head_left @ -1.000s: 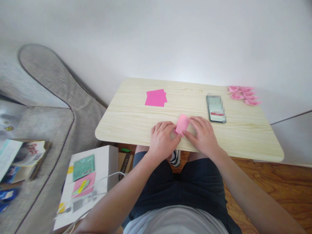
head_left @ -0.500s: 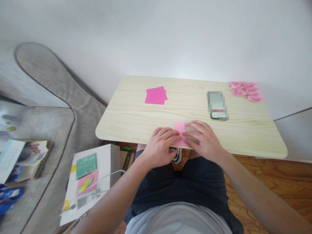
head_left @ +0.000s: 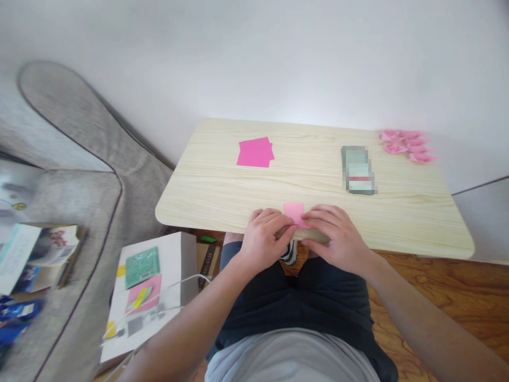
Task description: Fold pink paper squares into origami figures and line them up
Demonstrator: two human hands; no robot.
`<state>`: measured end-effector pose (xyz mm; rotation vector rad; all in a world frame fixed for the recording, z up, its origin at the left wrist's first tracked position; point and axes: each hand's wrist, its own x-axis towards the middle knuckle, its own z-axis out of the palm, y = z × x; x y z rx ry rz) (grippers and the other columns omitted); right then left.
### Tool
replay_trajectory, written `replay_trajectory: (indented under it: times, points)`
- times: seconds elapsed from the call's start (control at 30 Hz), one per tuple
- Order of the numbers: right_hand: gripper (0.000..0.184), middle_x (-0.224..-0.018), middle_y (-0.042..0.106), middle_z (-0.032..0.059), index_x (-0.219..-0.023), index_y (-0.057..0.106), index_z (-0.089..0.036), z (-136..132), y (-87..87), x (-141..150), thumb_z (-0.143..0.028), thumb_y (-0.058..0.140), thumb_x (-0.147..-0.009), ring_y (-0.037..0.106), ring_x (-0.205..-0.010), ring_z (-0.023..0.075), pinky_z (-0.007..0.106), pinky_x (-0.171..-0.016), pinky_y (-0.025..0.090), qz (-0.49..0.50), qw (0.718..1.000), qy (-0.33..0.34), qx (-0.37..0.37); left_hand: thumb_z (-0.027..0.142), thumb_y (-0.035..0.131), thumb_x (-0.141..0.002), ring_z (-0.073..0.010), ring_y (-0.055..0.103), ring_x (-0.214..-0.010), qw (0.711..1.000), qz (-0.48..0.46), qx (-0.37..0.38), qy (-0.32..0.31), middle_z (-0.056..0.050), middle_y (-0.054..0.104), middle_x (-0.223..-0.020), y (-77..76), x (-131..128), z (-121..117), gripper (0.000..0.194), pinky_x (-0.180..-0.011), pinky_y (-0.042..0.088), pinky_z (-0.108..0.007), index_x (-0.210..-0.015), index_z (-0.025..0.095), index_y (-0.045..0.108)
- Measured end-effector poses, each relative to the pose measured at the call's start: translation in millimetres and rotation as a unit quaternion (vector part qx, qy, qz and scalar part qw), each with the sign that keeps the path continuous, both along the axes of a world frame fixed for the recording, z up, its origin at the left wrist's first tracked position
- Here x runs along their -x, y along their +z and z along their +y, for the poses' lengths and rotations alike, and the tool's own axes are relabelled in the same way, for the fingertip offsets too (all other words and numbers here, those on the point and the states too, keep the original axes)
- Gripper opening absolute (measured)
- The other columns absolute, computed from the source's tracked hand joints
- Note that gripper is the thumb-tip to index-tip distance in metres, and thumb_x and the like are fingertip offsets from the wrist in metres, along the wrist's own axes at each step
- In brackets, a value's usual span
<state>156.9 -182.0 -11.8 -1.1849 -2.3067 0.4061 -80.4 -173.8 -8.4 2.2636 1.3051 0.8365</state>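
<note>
At the table's front edge lies a small light-pink piece of paper [head_left: 294, 210], its lower part covered by fingers. My left hand [head_left: 264, 236] pinches the lower left of this paper between thumb and fingertips. From the other side, my right hand [head_left: 338, 233] has its fingertips on the lower right of the paper, with the thumb lower and apart from the fingers. Beyond my hands, bright pink paper sheets [head_left: 254, 152] overlap on the table. Several folded pink paper pieces [head_left: 409, 144] are grouped at the far right corner.
A phone [head_left: 359, 170], blurred out, lies on the wood-look table [head_left: 207, 185] right of centre. Lower left, a white box [head_left: 170, 281] carries a green packet [head_left: 142, 267], pink paper and a white cable. A grey sofa [head_left: 79, 212] stands at the left.
The light-pink paper shows shorter from top to bottom than before. My left thumb has come up against the paper's lower edge, and both hands have drawn closer to that edge.
</note>
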Motion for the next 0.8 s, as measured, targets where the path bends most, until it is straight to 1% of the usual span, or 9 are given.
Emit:
replay_trajectory:
  times: [0.07, 0.13, 0.23, 0.3, 0.37, 0.43, 0.57, 0.63, 0.8]
  points:
    - [0.028, -0.127, 0.074, 0.0063, -0.117, 0.073, -0.027, 3, 1.6, 4, -0.043, 0.069, -0.095, 0.060, -0.125, 0.0298, 0.052, -0.109, 0.046, 0.013, 1.000, -0.010, 0.019, 0.032, 0.059, -0.102, -0.0193, 0.068, -0.103, 0.999, -0.002, 0.018, 0.027, -0.001, 0.079, -0.102, 0.9, -3, 2, 0.016, -0.098, 0.045, -0.040, -0.101, 0.026, 0.074]
    - [0.020, -0.122, 0.075, 0.0067, -0.109, 0.074, -0.026, 7, 4.5, 8, -0.039, 0.062, -0.100, 0.063, -0.119, 0.0285, 0.050, -0.104, 0.048, 0.027, 0.999, -0.026, 0.039, 0.033, 0.060, -0.101, -0.0191, 0.067, -0.102, 0.998, -0.006, 0.034, 0.048, 0.000, 0.078, -0.101, 1.0, -6, 5, 0.015, -0.097, 0.044, -0.040, -0.102, 0.027, 0.074]
    - [0.020, -0.111, 0.077, 0.0074, -0.101, 0.074, -0.025, 14, 8.8, 14, -0.035, 0.056, -0.102, 0.065, -0.108, 0.0276, 0.047, -0.096, 0.051, 0.048, 0.995, -0.058, 0.063, 0.034, 0.061, -0.100, -0.0198, 0.067, -0.099, 0.996, -0.005, 0.051, 0.075, 0.000, 0.077, -0.096, 1.2, -8, 8, 0.014, -0.097, 0.045, -0.040, -0.101, 0.026, 0.072]
    - [0.020, -0.103, 0.077, 0.0075, -0.098, 0.073, -0.024, 18, 10.1, 17, -0.035, 0.056, -0.101, 0.066, -0.103, 0.0271, 0.044, -0.092, 0.052, 0.054, 0.992, -0.081, 0.076, 0.036, 0.065, -0.097, -0.0222, 0.066, -0.102, 0.994, 0.005, 0.052, 0.093, 0.000, 0.077, -0.096, 2.1, -9, 11, 0.013, -0.097, 0.045, -0.042, -0.105, 0.026, 0.070]
    - [0.017, -0.098, 0.076, 0.0069, -0.096, 0.072, -0.024, 21, 9.6, 21, -0.034, 0.059, -0.099, 0.067, -0.097, 0.0260, 0.042, -0.088, 0.052, 0.060, 0.988, -0.109, 0.088, 0.035, 0.071, -0.092, -0.0250, 0.065, -0.107, 0.993, 0.012, 0.050, 0.104, 0.000, 0.078, -0.098, 3.6, -9, 14, 0.024, -0.100, 0.044, -0.045, -0.114, 0.027, 0.067]
    - [0.012, -0.095, 0.075, 0.0053, -0.098, 0.070, -0.024, 22, 7.6, 24, -0.032, 0.061, -0.097, 0.069, -0.092, 0.0238, 0.039, -0.084, 0.053, 0.076, 0.983, -0.136, 0.102, 0.032, 0.072, -0.091, -0.0258, 0.064, -0.112, 0.993, 0.011, 0.054, 0.104, 0.000, 0.078, -0.100, 4.7, -8, 16, 0.035, -0.102, 0.042, -0.046, -0.124, 0.028, 0.062]
    - [0.011, -0.094, 0.074, 0.0037, -0.102, 0.068, -0.024, 24, 2.3, 29, -0.031, 0.063, -0.095, 0.070, -0.085, 0.0213, 0.036, -0.078, 0.053, 0.097, 0.976, -0.165, 0.102, 0.028, 0.071, -0.091, -0.0253, 0.064, -0.111, 0.993, 0.011, 0.059, 0.101, 0.001, 0.077, -0.098, 3.9, -8, 19, 0.044, -0.102, 0.043, -0.046, -0.132, 0.028, 0.056]
    - [0.013, -0.092, 0.075, 0.0046, -0.101, 0.069, -0.024, 25, 1.3, 32, -0.033, 0.062, -0.096, 0.070, -0.084, 0.0223, 0.037, -0.077, 0.053, 0.082, 0.978, -0.172, 0.087, 0.030, 0.074, -0.088, -0.0267, 0.063, -0.111, 0.992, 0.023, 0.053, 0.109, 0.000, 0.077, -0.100, 2.8, -8, 19, 0.046, -0.100, 0.044, -0.046, -0.131, 0.028, 0.057]
    - [0.022, -0.088, 0.076, 0.0065, -0.098, 0.073, -0.024, 30, 4.2, 37, -0.038, 0.057, -0.101, 0.068, -0.089, 0.0270, 0.041, -0.078, 0.052, -0.013, 0.984, -0.166, 0.058, 0.033, 0.077, -0.086, -0.0279, 0.061, -0.116, 0.992, 0.040, 0.043, 0.115, -0.002, 0.075, -0.113, 3.5, -5, 17, 0.046, -0.102, 0.043, -0.046, -0.128, 0.028, 0.060]
